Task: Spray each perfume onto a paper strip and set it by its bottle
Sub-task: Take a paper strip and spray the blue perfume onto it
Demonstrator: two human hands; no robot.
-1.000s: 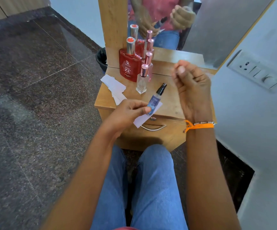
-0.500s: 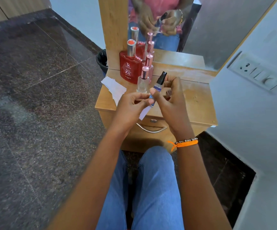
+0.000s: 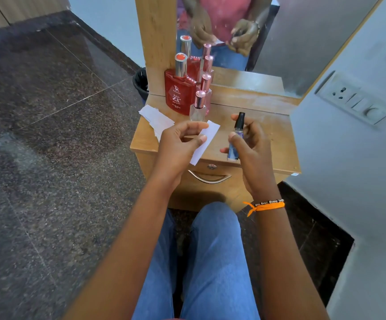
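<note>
My right hand (image 3: 247, 144) grips a slim blue spray vial (image 3: 236, 139) with a black nozzle, held upright above the front of the wooden dresser top (image 3: 268, 139). My left hand (image 3: 178, 144) pinches a white paper strip (image 3: 207, 144) just left of the vial, a small gap between them. At the back left of the dresser stand a red perfume bottle (image 3: 178, 91) with a silver cap and two small clear bottles (image 3: 199, 105) with pink caps. A loose pile of paper strips (image 3: 156, 118) lies at the dresser's left edge.
A mirror (image 3: 245, 38) rises behind the bottles and reflects them and my hands. A switch panel (image 3: 353, 98) sits on the wall to the right. A black bin (image 3: 141, 83) stands on the dark floor behind the dresser's left side. My knees are below the drawer handle (image 3: 208, 179).
My right hand came down and took the blue vial out of my left hand. The two hands then parted, the left keeping only the paper strip.
</note>
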